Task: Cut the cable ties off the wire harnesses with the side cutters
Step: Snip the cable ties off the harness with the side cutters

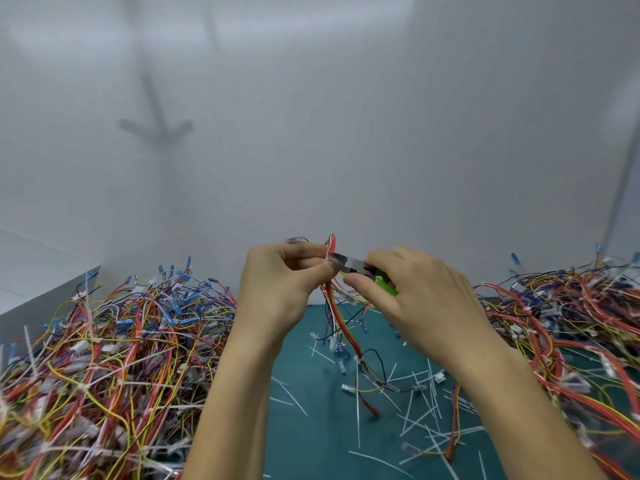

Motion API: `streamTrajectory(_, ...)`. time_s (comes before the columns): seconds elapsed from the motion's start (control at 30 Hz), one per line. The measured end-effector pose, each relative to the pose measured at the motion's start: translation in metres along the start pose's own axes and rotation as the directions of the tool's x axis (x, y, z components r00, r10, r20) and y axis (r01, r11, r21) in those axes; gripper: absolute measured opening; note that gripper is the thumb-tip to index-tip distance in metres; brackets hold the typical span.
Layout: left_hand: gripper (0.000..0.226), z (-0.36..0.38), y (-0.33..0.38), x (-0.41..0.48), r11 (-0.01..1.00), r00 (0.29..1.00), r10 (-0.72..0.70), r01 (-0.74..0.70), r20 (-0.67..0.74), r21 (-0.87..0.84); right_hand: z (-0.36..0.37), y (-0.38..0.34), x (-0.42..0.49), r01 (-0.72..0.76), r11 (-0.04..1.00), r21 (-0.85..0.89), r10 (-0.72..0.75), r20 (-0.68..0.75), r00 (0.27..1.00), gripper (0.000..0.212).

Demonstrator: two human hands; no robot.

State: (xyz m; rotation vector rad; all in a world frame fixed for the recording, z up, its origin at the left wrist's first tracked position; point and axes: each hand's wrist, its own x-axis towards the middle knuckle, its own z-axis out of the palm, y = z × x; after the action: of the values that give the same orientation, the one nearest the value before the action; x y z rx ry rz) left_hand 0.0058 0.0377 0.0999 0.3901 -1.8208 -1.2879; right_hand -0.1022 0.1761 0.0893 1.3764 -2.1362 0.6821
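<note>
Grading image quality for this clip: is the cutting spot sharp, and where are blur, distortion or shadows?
Head view: the left hand, right hand, side cutters and harness are fairly sharp; the wire piles smear toward the lower corners; the wide lens bends the edges; light is soft, with a faint arrow-shaped shadow on the wall.

Bright, even, diffuse light with a cool white cast. Wall (346, 150) lit flat across its middle. Faint, soft-edged, arrow-shaped shadow (156, 128) on the wall's upper left; a pale bright patch (623, 109) at the wall's far right edge. Below the wall, the wire heaps (104, 358) smear into blur toward both lower corners. Wide-angle stretch grows away from the wall's centre. Detail slightly soft throughout.
</note>
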Motion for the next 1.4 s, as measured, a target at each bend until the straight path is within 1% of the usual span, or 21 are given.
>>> streamTrajectory(0.2, 0.015, -0.0007, -0.0007, 0.0013, 0.997, 1.000, 0.016, -0.014, -0.014, 0.072, -0.0014, 0.0002, 0.0009, -0.003, 0.999, -0.037, 0.004, 0.001, 1.000, 0.058)
streamTrajectory(0.37, 0.016, -0.0015, -0.0005, 0.0013, 0.995, 1.000, 0.003, 0.000, -0.030, 0.097, -0.0033, 0.0011, 0.0013, 0.004, 0.999, -0.044, -0.003, 0.018, 1.000, 0.065)
streamTrajectory(0.5, 0.018, 0.0005, 0.0022, -0.0008, 0.994, 1.000, -0.002, 0.003, -0.006, 0.112, -0.0031, 0.0006, 0.0018, 0.006, 1.000, -0.028, -0.006, 0.015, 1.000, 0.064)
streamTrajectory(0.63, 0.019, 0.0018, 0.0026, -0.0012, 0.991, 1.000, 0.000, 0.000, -0.001, 0.130, -0.0034, 0.0010, 0.0010, 0.017, 0.999, -0.029, -0.016, 0.021, 1.000, 0.056)
streamTrajectory(0.9, 0.016, 0.0006, 0.0021, -0.0013, 0.988, 1.000, 0.016, -0.018, 0.012, 0.155, -0.0039, 0.0030, 0.0006, -0.003, 1.000, -0.007, 0.003, 0.018, 1.000, 0.065)
streamTrajectory(1.4, 0.014, 0.0002, 0.0049, -0.0024, 0.977, 0.998, 0.055, -0.056, 0.010, 0.205, -0.0046, 0.0037, 0.0003, -0.009, 0.999, 0.045, 0.009, -0.005, 1.000, 0.066)
